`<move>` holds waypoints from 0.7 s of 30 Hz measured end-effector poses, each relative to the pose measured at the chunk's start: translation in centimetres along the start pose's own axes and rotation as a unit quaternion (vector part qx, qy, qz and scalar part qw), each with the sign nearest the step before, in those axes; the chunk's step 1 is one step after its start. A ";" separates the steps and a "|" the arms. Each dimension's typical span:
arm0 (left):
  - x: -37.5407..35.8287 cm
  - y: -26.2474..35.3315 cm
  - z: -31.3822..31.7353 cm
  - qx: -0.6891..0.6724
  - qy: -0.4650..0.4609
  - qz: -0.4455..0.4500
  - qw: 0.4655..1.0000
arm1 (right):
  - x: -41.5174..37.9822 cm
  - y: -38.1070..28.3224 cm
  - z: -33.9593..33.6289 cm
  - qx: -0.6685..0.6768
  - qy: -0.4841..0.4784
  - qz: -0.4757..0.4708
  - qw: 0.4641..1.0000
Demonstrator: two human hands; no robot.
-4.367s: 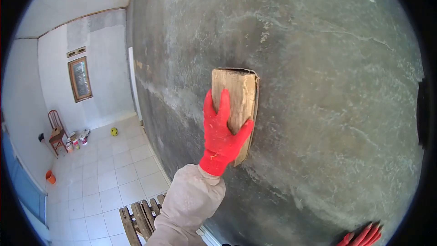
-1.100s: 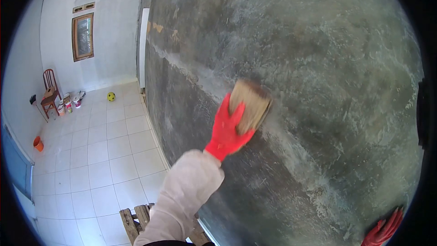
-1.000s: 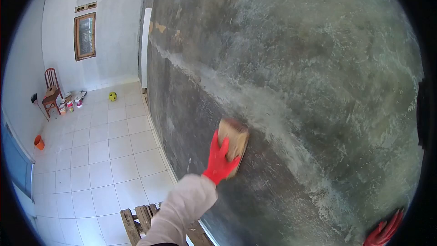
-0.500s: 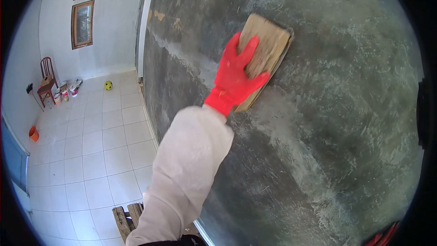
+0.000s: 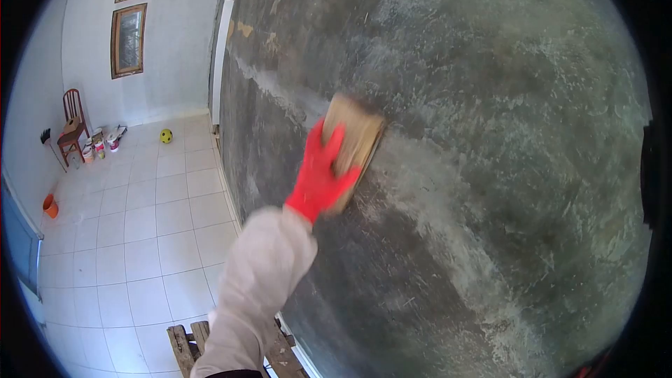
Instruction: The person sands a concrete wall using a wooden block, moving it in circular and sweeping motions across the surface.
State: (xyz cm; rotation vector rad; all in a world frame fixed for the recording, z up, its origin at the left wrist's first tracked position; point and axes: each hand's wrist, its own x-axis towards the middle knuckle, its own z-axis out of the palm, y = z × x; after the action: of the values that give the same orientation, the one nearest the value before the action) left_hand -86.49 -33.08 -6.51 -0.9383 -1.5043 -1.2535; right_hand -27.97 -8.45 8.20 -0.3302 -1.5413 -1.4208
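A flat, rectangular block of pale brown wood (image 5: 355,124) is held against the mottled grey-green plaster wall (image 5: 504,133) by the bright-red-gloved left hand (image 5: 319,176), whose spread fingers and thumb are clamped on it. Its near left part is covered by the hand, its far end and right side being exposed. At the near right, only a sliver of the red-gloved right hand (image 5: 593,369) is shown; whether it is closed cannot be told

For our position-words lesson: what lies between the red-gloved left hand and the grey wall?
The head view shows a wooden block between the left hand and the grey wall.
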 end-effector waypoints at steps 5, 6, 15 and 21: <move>10.8 -0.6 -0.3 -0.017 0.018 0.017 1.000 | 0.4 -0.2 -0.2 -0.001 -0.008 -0.002 1.000; 9.7 -1.0 -0.2 -0.016 0.016 0.019 1.000 | 0.4 -0.2 -0.2 -0.009 -0.011 -0.001 1.000; -19.1 -5.4 0.9 -0.129 0.002 -0.425 0.896 | -0.5 0.2 0.3 -0.010 -0.017 0.006 1.000; 1.6 -4.9 0.0 -0.034 -0.026 -0.083 0.996 | -1.4 0.5 0.6 -0.027 -0.015 0.015 0.999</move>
State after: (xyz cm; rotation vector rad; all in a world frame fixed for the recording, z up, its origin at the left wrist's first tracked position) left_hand -91.57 -33.98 -6.28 -0.9108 -1.6147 -1.4170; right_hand -27.15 -7.22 7.51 -0.4090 -1.5179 -1.4421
